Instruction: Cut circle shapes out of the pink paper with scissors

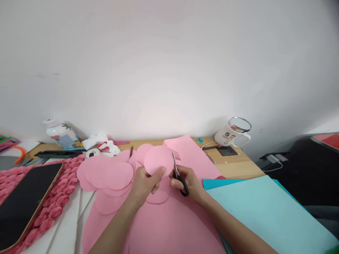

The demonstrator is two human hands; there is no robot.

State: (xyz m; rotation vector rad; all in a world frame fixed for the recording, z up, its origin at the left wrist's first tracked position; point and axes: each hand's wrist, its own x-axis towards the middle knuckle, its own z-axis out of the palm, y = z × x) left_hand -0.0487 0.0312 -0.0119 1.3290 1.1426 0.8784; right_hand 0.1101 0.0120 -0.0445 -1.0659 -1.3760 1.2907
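My left hand (148,181) pinches the lower edge of a pink paper circle (158,159), thumb on its front. Around the black handles of a pair of scissors (181,181) my right hand (189,179) is closed, and the blades point up along the circle's right edge. Whether the blades touch the paper I cannot tell. Below and behind both hands lie large pink paper sheets (169,225). Several cut pink circles (120,175) overlap in a pile to the left of my left hand.
A phone (29,201) rests on pink ruffled fabric (57,211) at the left. Light blue paper sheets (259,208) lie at the right. Along the wall stand a white bottle (62,134) and a tilted white mug (230,134); crumpled tissue (96,141) and a pencil (131,151) lie between.
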